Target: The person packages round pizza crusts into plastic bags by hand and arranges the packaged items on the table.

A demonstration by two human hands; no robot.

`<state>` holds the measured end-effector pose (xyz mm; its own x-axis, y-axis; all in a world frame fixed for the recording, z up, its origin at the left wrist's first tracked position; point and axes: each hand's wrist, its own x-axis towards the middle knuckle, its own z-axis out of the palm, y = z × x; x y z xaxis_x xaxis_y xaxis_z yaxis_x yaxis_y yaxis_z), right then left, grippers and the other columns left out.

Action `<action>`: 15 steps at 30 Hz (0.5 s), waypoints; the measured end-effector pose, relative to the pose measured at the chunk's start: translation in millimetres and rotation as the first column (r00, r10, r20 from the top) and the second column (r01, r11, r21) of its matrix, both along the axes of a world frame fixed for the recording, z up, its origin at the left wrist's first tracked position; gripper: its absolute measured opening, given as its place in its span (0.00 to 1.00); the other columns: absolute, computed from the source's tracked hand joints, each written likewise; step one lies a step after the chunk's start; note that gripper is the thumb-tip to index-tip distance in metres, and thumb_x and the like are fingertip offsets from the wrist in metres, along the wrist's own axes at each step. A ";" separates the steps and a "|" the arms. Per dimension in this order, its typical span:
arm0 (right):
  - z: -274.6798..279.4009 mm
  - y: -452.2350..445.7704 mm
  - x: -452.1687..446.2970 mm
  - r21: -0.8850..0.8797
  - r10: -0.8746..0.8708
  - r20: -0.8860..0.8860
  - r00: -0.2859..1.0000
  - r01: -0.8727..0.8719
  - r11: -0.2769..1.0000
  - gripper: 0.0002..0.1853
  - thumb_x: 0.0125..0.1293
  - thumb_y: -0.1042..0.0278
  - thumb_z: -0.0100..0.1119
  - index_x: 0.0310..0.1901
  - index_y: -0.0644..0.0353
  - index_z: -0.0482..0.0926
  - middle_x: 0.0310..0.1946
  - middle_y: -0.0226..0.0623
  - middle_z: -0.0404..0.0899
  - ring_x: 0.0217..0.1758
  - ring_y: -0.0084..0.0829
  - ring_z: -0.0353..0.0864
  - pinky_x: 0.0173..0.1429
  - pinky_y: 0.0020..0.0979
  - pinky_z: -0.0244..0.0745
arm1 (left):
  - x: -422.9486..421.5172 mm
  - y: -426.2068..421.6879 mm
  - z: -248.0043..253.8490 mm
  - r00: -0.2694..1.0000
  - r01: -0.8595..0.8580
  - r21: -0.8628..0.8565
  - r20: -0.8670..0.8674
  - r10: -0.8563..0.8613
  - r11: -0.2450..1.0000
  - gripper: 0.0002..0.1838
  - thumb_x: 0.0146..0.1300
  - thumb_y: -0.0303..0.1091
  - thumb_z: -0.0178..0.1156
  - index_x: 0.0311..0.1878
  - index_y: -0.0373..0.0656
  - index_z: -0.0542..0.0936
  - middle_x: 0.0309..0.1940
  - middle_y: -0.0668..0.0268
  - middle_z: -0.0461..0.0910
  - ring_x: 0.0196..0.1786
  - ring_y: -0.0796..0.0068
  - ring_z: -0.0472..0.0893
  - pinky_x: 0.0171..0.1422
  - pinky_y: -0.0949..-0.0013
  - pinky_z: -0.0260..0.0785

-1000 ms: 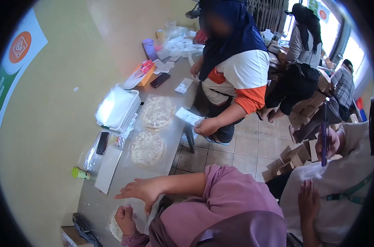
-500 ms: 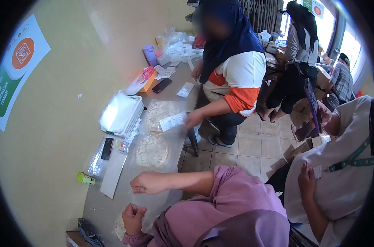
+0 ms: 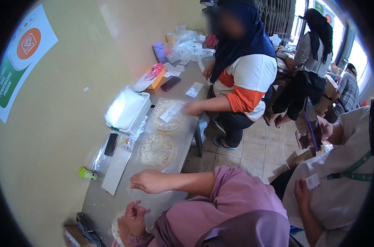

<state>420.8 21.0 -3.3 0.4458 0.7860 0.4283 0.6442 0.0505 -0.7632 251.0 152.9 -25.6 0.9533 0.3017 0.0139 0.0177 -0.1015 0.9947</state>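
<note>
My right hand [image 3: 149, 181] is closed in a pinch, with clear plastic bag [image 3: 164, 201] film at its fingers and stretching below it over the table. Closer to the bottom edge, my left hand [image 3: 134, 219] has its fingers curled beside the same film; what they grip is too small to make out. A flat round with white shreds [image 3: 115, 234] shows partly behind the left hand. Beyond my right hand lies a pizza-like round [image 3: 157, 149] topped with white shreds, in clear plastic. Another wrapped round [image 3: 169, 122] is farther along, bearing a printed label [image 3: 171, 113].
A co-worker's hand [image 3: 192, 108] reaches to the labelled round. Along the wall stand a white basket [image 3: 142, 116] of plastic sheets, a phone [image 3: 111, 144], a white board [image 3: 116, 171] and a green container [image 3: 87, 173]. Another person holds a phone [image 3: 312, 125] at right.
The co-worker's label has gone from being held over the far round to lying on it. My left hand's fingers have lifted and loosened slightly; my right hand stays put. The view has shifted a little.
</note>
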 end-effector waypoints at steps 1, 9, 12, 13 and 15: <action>-0.2 1.2 0.3 0.006 -0.003 0.004 1.000 0.003 1.000 0.12 0.62 0.62 0.49 0.27 0.62 0.70 0.25 0.49 0.73 0.32 0.52 0.73 0.37 0.47 0.66 | -1.3 -0.2 -1.3 1.000 -0.006 -0.002 0.000 0.006 1.000 0.18 0.60 0.37 0.60 0.48 0.35 0.71 0.33 0.65 0.73 0.32 0.73 0.77 0.41 0.73 0.71; 1.8 7.4 3.3 0.134 0.076 0.048 0.996 -0.082 0.988 0.12 0.64 0.65 0.50 0.27 0.63 0.66 0.24 0.47 0.69 0.30 0.51 0.71 0.33 0.43 0.64 | -32.2 11.2 -17.9 0.963 0.032 -0.378 -0.235 -0.129 0.925 0.32 0.66 0.55 0.42 0.52 0.31 0.71 0.45 0.55 0.77 0.46 0.62 0.78 0.55 0.63 0.68; 12.3 5.3 2.5 0.151 0.168 -0.005 0.986 -0.165 0.975 0.12 0.64 0.66 0.49 0.28 0.64 0.66 0.23 0.47 0.67 0.29 0.49 0.69 0.34 0.40 0.64 | -46.1 10.3 -12.3 0.927 0.120 -0.033 -0.353 -0.124 0.992 0.24 0.66 0.45 0.47 0.53 0.31 0.72 0.43 0.57 0.78 0.46 0.67 0.77 0.54 0.68 0.68; 15.4 4.6 1.3 0.163 0.201 -0.040 0.979 -0.192 0.968 0.11 0.65 0.66 0.49 0.28 0.64 0.66 0.23 0.47 0.66 0.28 0.48 0.68 0.34 0.39 0.64 | -48.8 4.0 -10.1 0.941 0.055 -0.100 -0.327 -0.084 0.994 0.20 0.63 0.36 0.49 0.53 0.31 0.72 0.45 0.60 0.77 0.46 0.70 0.77 0.52 0.69 0.69; 18.2 4.9 -2.3 0.196 0.275 -0.069 0.959 -0.258 0.946 0.11 0.65 0.67 0.49 0.28 0.64 0.67 0.23 0.45 0.66 0.27 0.45 0.68 0.34 0.37 0.64 | -54.9 -6.4 -9.6 0.952 -0.028 -0.170 -0.305 -0.026 0.985 0.18 0.59 0.28 0.50 0.53 0.31 0.72 0.47 0.62 0.75 0.45 0.74 0.77 0.50 0.70 0.70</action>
